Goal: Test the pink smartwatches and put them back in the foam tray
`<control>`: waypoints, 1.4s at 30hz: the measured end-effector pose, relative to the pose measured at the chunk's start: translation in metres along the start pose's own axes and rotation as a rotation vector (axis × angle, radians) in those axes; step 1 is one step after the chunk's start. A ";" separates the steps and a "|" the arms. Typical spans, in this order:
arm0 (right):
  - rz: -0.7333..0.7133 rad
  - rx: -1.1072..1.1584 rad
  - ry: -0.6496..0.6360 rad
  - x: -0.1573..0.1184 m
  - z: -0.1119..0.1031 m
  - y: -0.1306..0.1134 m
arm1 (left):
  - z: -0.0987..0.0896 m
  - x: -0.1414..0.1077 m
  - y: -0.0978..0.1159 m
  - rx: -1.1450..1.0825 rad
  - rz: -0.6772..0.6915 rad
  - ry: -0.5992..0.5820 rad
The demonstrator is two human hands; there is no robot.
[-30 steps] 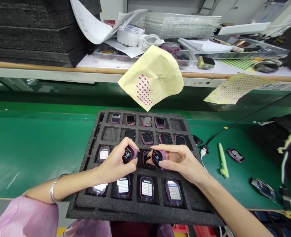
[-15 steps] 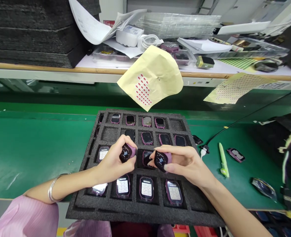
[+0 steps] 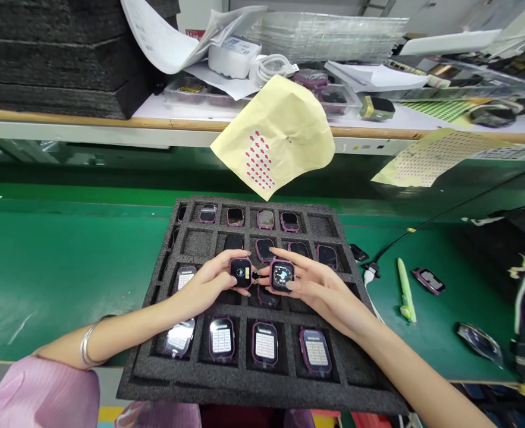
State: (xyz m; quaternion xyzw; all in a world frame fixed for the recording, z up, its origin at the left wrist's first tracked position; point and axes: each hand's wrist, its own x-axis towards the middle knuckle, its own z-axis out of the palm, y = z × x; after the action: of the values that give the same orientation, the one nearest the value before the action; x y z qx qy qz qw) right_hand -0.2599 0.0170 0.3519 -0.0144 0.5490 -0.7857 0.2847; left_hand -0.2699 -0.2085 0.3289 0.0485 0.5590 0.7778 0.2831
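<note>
Between the thumb and fingers of my left hand [image 3: 211, 279] is a purple-framed smartwatch body [image 3: 241, 273], its dark screen lit with a dial. My right hand [image 3: 318, 282] pinches a second smartwatch body [image 3: 282, 275], which shows a round clock face. Both watches face up, side by side with a small gap, above a black foam tray [image 3: 262, 383]. Strapless purple watches lie in many of its pockets. In the front row, several screens show white grids, such as the watch [image 3: 264, 343] near the middle. Fingers and held watches partly cover the middle rows.
On the green bench to the right lie a light green pen [image 3: 405, 291], another watch [image 3: 428, 280], a white cable plug [image 3: 370, 274] and a clear-wrapped item [image 3: 478, 343]. Yellow sticker sheet [image 3: 280, 137] hangs from the shelf edge behind the tray. Black foam stack [image 3: 57, 59] stands upper left.
Both watches have turned from tilted to facing up toward me. My hands have drawn them closer together, and the left screen now shows a different display.
</note>
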 end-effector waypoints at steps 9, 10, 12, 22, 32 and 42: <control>-0.066 -0.049 0.031 0.000 0.001 0.005 | 0.000 -0.002 -0.002 0.174 0.134 -0.034; -0.071 -0.051 0.029 0.000 0.001 0.005 | 0.001 -0.003 -0.001 0.181 0.135 -0.037; -0.074 -0.064 0.031 0.000 0.001 0.005 | 0.001 -0.003 -0.001 0.188 0.135 -0.041; -0.101 -0.278 0.096 -0.001 0.003 0.004 | 0.000 -0.004 -0.004 0.175 0.156 -0.060; -0.206 -0.720 0.048 -0.018 -0.006 -0.002 | 0.001 -0.005 -0.004 0.166 0.159 -0.048; -0.363 -1.497 -0.086 -0.026 -0.012 -0.012 | 0.003 -0.007 -0.005 0.401 0.181 -0.016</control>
State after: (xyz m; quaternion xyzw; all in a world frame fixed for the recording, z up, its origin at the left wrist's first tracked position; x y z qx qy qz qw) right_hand -0.2468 0.0423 0.3648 -0.3234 0.9118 -0.2379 0.0867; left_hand -0.2609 -0.2083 0.3277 0.1601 0.6934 0.6731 0.2012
